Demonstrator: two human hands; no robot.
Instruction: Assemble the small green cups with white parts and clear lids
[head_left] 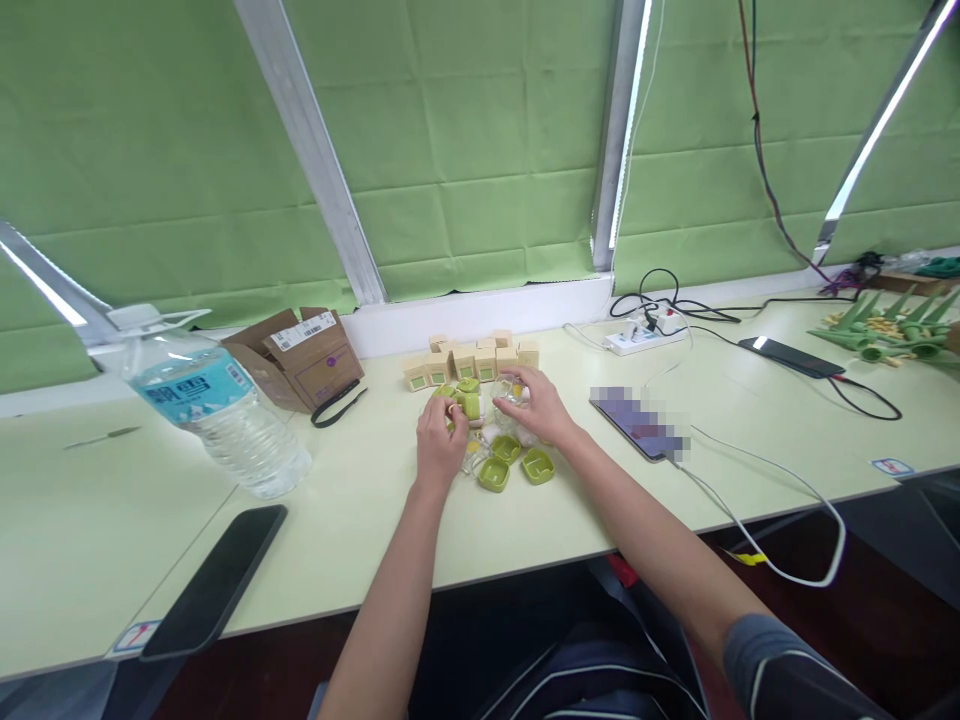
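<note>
Pinching a clear piece [509,388], the right hand [544,407] faces the left hand [441,442], whose curled fingers' grip is unclear.

Some sort of workshop — long worktable [360,500], small green parts [494,474], power strip [634,342].

White light glares through slits [630,130] beside the green blind [480,140]; below it I see the tabletop [345,530] softly bright, one phone screen [634,418] partly pixelated.
</note>
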